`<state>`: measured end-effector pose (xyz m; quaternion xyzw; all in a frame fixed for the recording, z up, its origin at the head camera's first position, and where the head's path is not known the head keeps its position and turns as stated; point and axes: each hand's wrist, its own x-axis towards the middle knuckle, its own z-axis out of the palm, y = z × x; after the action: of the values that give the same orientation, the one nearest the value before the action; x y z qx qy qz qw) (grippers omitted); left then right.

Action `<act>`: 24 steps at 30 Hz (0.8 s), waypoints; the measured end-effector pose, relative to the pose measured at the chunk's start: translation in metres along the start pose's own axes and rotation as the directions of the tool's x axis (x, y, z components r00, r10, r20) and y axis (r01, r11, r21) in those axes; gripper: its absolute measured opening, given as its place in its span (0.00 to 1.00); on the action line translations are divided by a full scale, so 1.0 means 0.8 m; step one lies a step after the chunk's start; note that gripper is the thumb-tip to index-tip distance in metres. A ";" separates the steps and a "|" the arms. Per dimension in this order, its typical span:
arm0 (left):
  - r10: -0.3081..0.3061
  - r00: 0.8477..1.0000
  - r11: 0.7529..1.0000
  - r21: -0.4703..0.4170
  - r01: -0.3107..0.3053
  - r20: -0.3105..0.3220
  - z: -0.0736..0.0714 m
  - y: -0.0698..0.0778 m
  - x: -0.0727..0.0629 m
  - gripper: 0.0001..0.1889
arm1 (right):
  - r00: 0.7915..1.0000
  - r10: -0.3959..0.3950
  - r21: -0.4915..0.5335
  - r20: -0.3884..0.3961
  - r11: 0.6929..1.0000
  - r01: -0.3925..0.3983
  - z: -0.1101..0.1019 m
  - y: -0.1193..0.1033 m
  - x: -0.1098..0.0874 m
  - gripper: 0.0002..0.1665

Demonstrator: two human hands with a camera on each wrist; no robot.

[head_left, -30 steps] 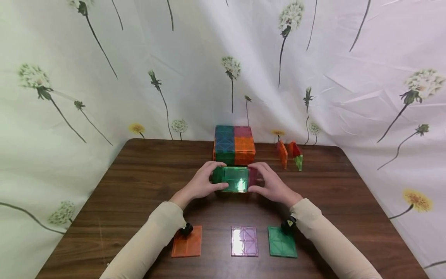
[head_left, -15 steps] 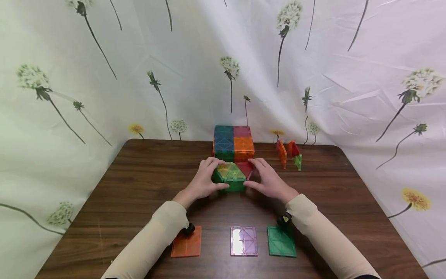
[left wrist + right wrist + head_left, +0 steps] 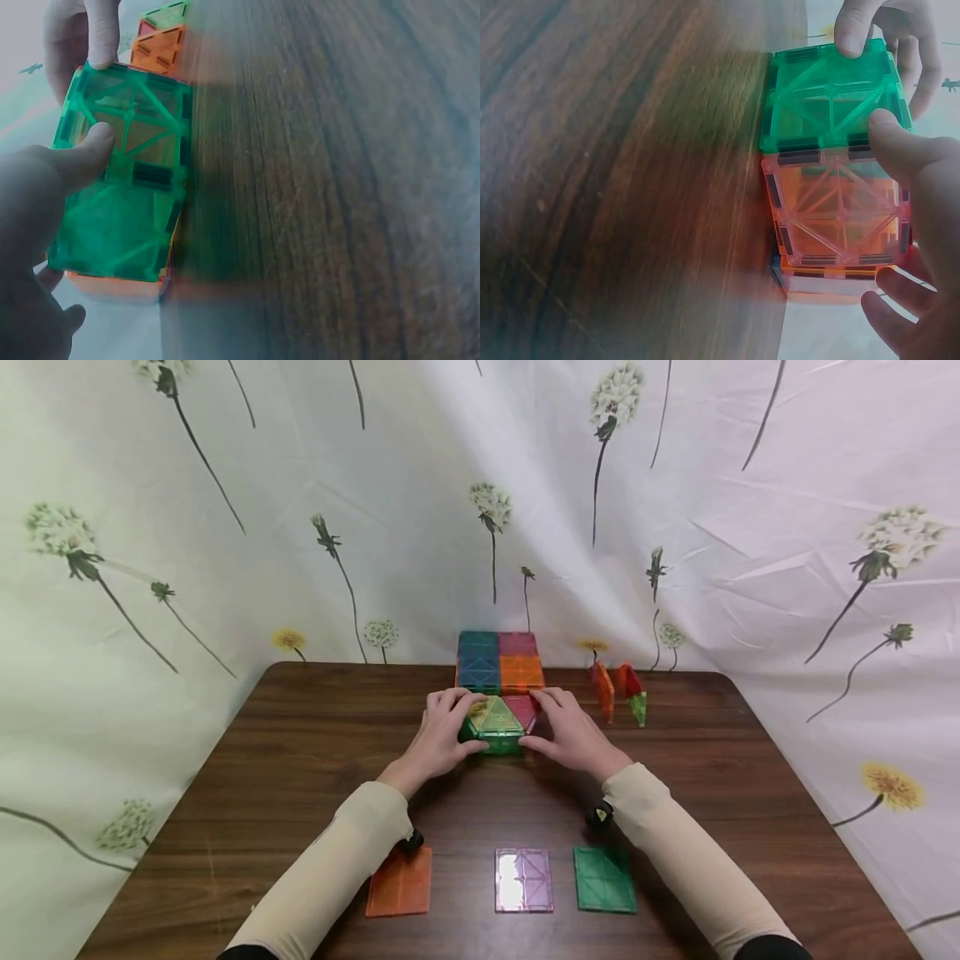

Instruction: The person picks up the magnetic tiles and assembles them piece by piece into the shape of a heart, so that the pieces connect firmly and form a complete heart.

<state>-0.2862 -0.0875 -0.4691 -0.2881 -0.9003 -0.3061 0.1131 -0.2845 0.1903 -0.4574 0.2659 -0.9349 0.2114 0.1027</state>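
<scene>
Between both hands is a trapezoid block of translucent magnetic tiles [image 3: 498, 717], with yellow, green and red triangles on top. My left hand [image 3: 438, 737] grips its left end, thumb on a green side tile [image 3: 112, 217] and fingers behind. My right hand [image 3: 573, 733] holds the other end, its thumb near the seam of the green front tile [image 3: 829, 97] and a pink side tile [image 3: 838, 214]. Low over the table, the block overlaps the front of a larger tile box [image 3: 498, 658] with a blue, teal, orange and magenta top.
Flat near the front lie an orange tile [image 3: 400, 883], a clear purple tile [image 3: 523, 880] and a green tile [image 3: 604, 880]. An orange tile [image 3: 603, 692] and a red and green piece [image 3: 634, 693] stand upright at the back right. A flower-printed curtain [image 3: 375, 527] hangs behind the wooden table [image 3: 300, 760].
Both hands have tipped the trapezoid block from its green side facing up to its triangles facing up. They have also moved it away from the person, up to the larger tile box.
</scene>
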 end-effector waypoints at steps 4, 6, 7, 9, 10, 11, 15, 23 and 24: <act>0.006 1.000 1.000 0.022 -0.006 0.000 0.000 0.000 0.003 0.38 | 1.000 -0.020 -0.017 -0.017 1.000 0.020 0.001 0.002 0.002 0.53; 0.010 1.000 0.999 0.034 -0.010 -0.001 -0.001 0.000 0.004 0.37 | 0.999 -0.041 -0.032 -0.029 0.999 0.040 0.001 0.003 0.003 0.53; 0.012 1.000 0.999 0.038 -0.012 -0.002 -0.001 0.000 0.005 0.37 | 0.998 -0.051 -0.038 -0.038 0.998 0.050 0.001 0.004 0.004 0.53; 0.011 1.000 0.999 0.041 -0.010 -0.005 -0.002 0.000 0.006 0.37 | 0.995 -0.074 -0.040 -0.060 0.997 0.072 0.001 0.005 0.004 0.51; 0.008 1.000 0.999 0.037 -0.008 -0.006 -0.002 0.000 0.006 0.38 | 0.994 -0.082 -0.038 -0.072 0.996 0.080 0.001 0.006 0.005 0.50; 0.005 1.000 0.999 0.035 -0.005 -0.008 -0.002 0.000 0.007 0.38 | 0.993 -0.088 -0.031 -0.084 0.996 0.086 0.001 0.007 0.005 0.49; -0.006 1.000 1.000 0.028 0.006 -0.022 -0.001 0.002 0.009 0.37 | 0.992 -0.072 0.019 -0.106 0.997 0.074 -0.001 0.011 0.008 0.42; -0.010 1.000 0.998 0.062 0.010 0.005 0.010 0.006 0.016 0.33 | 0.997 0.060 0.059 0.059 0.996 -0.063 -0.004 0.019 0.027 0.43; -0.013 1.000 0.998 0.062 0.013 0.005 0.010 0.006 0.016 0.31 | 0.994 0.071 0.056 0.082 0.996 -0.076 -0.003 0.019 0.029 0.43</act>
<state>-0.2938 -0.0739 -0.4686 -0.2793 -0.9114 -0.2782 0.1176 -0.3120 0.1927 -0.4532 0.2423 -0.9408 0.2316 0.0495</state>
